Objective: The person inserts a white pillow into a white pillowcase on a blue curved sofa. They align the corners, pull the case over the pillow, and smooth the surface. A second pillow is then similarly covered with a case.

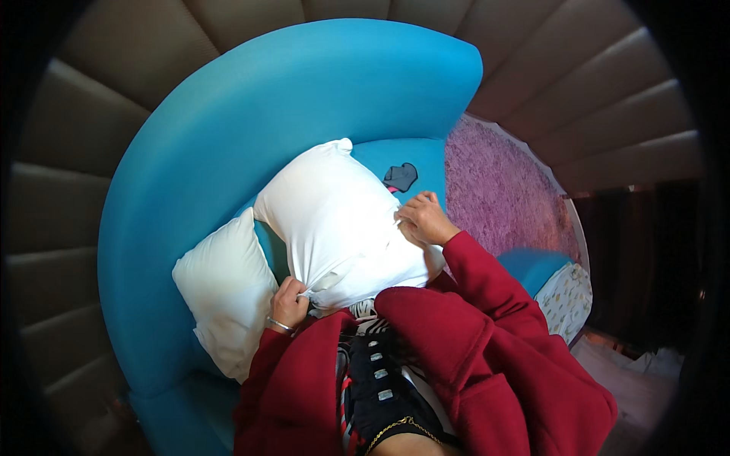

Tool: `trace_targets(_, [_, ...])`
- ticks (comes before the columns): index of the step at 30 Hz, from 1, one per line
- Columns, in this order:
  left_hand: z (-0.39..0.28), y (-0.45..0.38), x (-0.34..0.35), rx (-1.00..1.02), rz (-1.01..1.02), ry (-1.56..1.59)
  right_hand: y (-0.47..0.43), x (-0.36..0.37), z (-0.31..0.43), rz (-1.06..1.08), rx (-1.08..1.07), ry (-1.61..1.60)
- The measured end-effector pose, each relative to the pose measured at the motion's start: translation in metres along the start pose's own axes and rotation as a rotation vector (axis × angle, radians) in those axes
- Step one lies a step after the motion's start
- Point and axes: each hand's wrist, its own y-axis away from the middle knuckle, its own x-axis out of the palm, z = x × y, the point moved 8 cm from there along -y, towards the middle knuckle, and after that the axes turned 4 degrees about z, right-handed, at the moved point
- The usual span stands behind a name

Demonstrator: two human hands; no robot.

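In front of me a large white pillow [336, 216] lies on the seat of a curved blue sofa [319, 74]. My left hand [290, 305], with a silver bangle at the wrist, is closed on the gathered near left corner of its cover. At the pillow's right edge, my right hand [425, 218] pinches a bit of the white fabric between thumb and fingers. A second white pillow [228, 290] lies to the left, beside the large one and partly behind my left sleeve. The large pillow's near edge rests against my body.
A dark grey cloth item [401, 177] with a pink part lies on the seat beyond my right hand. To the right are a pink shaggy rug [496, 188] and a patterned white cloth [566, 299] over a blue surface. Padded brown panels [604, 85] curve around the sofa.
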Motion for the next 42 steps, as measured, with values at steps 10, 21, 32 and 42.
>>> trace_targets(10, [0.019, -0.001, 0.009, -0.122, 0.099, 0.082, 0.009, 0.011, -0.032, -0.07, 0.181, -0.115])
trace_targets(21, [0.0, -0.011, 0.01, 0.032, 0.099, -0.005, 0.018, -0.024, -0.039, -0.136, 0.283, -0.185])
trace_targets(32, [-0.051, -0.031, 0.036, 0.365, 0.076, -0.257, 0.029, 0.0, 0.016, -0.08, 0.042, 0.103])
trace_targets(42, [-0.064, -0.033, 0.024, 0.402, -0.011, -0.234, 0.019, -0.003, 0.035, -0.079, -0.001, 0.047])
